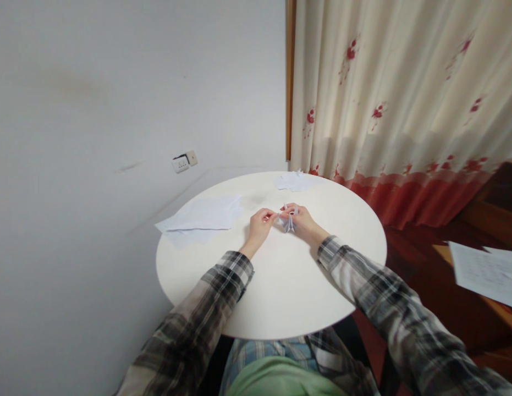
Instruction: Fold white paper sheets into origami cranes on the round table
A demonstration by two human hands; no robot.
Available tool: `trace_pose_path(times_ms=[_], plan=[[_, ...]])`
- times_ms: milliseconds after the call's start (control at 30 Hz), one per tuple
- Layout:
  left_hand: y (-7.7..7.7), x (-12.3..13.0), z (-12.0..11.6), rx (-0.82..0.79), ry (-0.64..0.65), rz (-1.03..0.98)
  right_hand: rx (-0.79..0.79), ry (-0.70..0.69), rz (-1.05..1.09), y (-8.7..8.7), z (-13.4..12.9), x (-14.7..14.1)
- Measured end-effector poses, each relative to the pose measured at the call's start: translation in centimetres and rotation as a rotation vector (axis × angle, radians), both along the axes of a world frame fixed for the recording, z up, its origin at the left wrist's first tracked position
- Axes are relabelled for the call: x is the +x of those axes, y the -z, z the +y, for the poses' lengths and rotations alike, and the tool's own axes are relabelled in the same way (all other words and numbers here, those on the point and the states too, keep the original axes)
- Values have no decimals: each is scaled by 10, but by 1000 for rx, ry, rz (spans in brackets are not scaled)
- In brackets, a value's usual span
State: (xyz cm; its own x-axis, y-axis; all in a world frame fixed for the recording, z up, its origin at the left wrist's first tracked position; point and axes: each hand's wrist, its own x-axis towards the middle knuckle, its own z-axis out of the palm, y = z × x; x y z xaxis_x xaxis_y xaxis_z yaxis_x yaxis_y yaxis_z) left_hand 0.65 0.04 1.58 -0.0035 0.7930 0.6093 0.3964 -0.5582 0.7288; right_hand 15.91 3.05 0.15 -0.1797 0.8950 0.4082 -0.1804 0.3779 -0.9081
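Over the middle of the white round table (pixel 280 291) a small folded paper piece (pixel 288 222), whitish and creased into points, is held between my two hands. My right hand (pixel 302 221) grips its body, with the fingers curled around it. My left hand (pixel 261 224) has thumb and forefinger pinched at the paper's left tip. The fingers partly cover the folded paper, so its full shape does not show.
A stack of white paper sheets (pixel 206 213) lies at the table's left edge. Smaller paper pieces (pixel 295 180) sit at the far edge. Behind are a wall with a socket (pixel 180 164) and a floral curtain (pixel 387 99). Written sheets (pixel 482 269) lie off to the right.
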Motion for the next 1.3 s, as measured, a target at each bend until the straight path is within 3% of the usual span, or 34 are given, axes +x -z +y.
trace_pose_path(times_ms=[333, 1033, 1300], plan=[[1, 2, -3, 16, -2, -6, 2, 8, -15, -9, -8, -1], [8, 4, 1, -210, 142, -241, 46, 10, -80, -14, -15, 2], [5, 6, 0, -159, 83, -211, 28, 6, -82, -15, -16, 2]])
